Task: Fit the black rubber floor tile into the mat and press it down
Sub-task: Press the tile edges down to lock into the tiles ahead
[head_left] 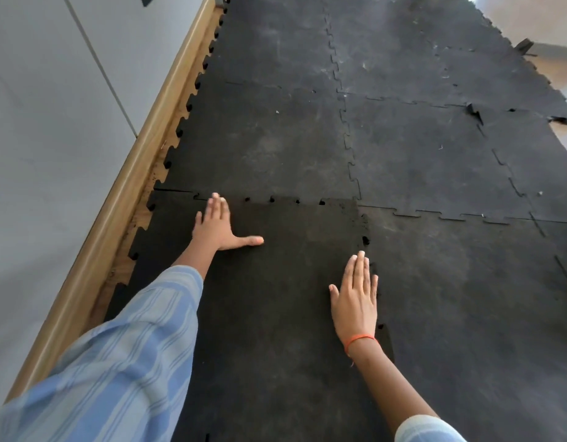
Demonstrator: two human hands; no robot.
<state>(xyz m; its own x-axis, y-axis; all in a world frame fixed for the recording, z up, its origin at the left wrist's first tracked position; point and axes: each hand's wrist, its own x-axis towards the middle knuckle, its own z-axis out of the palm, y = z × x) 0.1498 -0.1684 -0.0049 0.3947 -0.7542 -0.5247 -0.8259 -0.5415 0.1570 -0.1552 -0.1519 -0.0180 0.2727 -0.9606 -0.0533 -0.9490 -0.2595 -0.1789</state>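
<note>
I see the black rubber floor tile [275, 298] filling the lower centre of the frame, darker and cleaner than the dusty grey mat [419, 154] around it. Its jigsaw-toothed edges meet the mat along the top and right, though small gaps show at several notches on both seams. My left hand [216, 228] lies flat and spread, gripping nothing, fingertips near the tile's top seam. My right hand [355, 298] lies flat too, fingers together, beside the right seam, an orange thread [360, 339] on its wrist. A wooden skirting [116, 199] runs down the left. I can read no writing anywhere.
</note>
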